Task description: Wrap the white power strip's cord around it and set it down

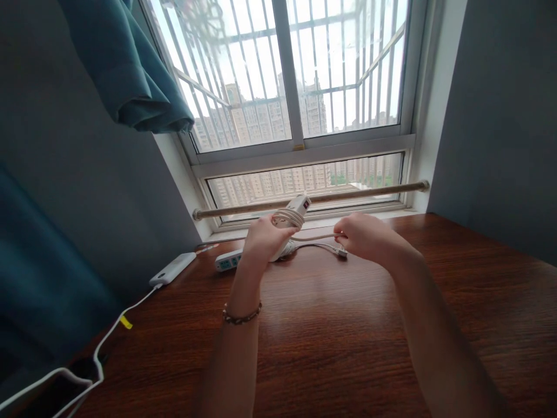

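My left hand (266, 239) grips a white power strip (299, 203), tilted up above the table, with several turns of its cord (290, 217) wound around it. From these turns the cord runs across to my right hand (361, 235), whose fingers are closed on it. Beneath my left hand a second white power strip (228, 260) with dark green sockets lies on the table, partly hidden by my wrist. Its cord is bundled, and a plug (341, 252) rests on the wood just below my right hand.
The brown wooden table (331, 337) reaches to the window sill. A white power bank (174, 269) lies at its left edge, joined to a white cable (114, 325) with a yellow tag. Behind stand a horizontal rail (361, 191) and the window; a blue curtain (143, 87) hangs left.
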Motion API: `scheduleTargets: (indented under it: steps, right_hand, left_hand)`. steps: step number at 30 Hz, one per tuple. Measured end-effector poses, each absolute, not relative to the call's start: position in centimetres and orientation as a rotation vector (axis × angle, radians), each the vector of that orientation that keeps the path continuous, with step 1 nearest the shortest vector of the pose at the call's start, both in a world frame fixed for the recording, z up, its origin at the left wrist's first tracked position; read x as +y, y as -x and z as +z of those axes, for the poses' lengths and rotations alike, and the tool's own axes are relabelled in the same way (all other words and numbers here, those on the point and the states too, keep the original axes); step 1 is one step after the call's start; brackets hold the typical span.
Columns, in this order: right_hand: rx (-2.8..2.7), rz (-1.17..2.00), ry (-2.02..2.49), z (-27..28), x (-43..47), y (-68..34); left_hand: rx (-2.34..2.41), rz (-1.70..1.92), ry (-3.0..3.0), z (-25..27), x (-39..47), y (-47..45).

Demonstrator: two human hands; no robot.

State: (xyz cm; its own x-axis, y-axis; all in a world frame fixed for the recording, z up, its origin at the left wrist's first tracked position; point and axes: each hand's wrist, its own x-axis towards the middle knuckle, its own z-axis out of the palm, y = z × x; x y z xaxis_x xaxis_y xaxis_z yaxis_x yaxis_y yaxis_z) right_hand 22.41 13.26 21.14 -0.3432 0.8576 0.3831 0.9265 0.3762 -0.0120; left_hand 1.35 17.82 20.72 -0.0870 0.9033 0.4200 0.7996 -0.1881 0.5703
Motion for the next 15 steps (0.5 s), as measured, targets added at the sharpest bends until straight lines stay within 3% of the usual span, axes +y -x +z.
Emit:
scheduleTargets:
  steps: [3,7,15]
  right_hand:
    - [-2.285,-0.569,1.503,21.6,12.2,-22.0]
    - [-2.341,-0.676,1.336,22.1,11.1,-21.7]
    - [-2.461,-0.226,0.902,22.5,11.0,-21.5]
  left_hand:
    - [2.004,0.924,-2.189,20.3,17.2,-3.1]
    - [1.922,0.62,-2.389,19.9,16.4,-3.9]
    - [0.776,-0.171,-2.536,21.1,14.8,-2.6]
